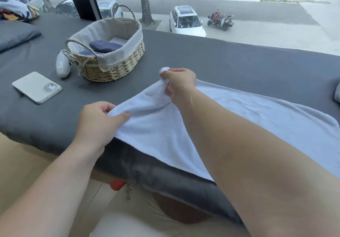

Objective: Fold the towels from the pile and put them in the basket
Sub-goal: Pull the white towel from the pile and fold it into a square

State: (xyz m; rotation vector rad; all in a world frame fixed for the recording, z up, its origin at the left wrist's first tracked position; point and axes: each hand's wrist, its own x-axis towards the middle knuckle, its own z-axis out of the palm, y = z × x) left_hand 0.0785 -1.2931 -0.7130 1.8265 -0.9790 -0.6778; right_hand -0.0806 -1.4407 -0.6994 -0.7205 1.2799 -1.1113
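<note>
Pinching the white towel (156, 132), I had left hand (95, 124) and right hand (179, 82) fingers clamped on its nine-o'clock corners; best carried level toward three o'clock.

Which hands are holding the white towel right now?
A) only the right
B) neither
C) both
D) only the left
C: the left hand and the right hand each pinch part of the white towel along its raised left end.
</note>
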